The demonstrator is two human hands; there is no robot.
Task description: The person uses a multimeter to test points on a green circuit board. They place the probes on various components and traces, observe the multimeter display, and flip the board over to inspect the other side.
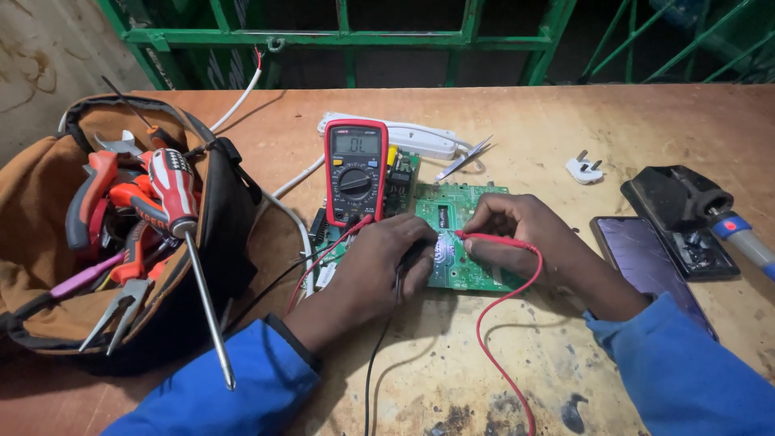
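- Circuit board (462, 211), green: centre of the bench (565, 129), flat, under both hands.
- Tool bag (121, 234), 9 o'clock of the board: open, with pliers and a red-handled screwdriver (182, 218).
- Multimeter (355, 171), 11 o'clock: red case, propped facing the wearer.
- Left hand (371, 270): closed around the black probe (401, 270), tip on the board.
- Right hand (517, 234): pinching the red probe (492, 239), tip touching the board. Judgement: keep both tips steady and apart, watching the display.
- Phone (646, 266), 3 o'clock: dark, lying flat.
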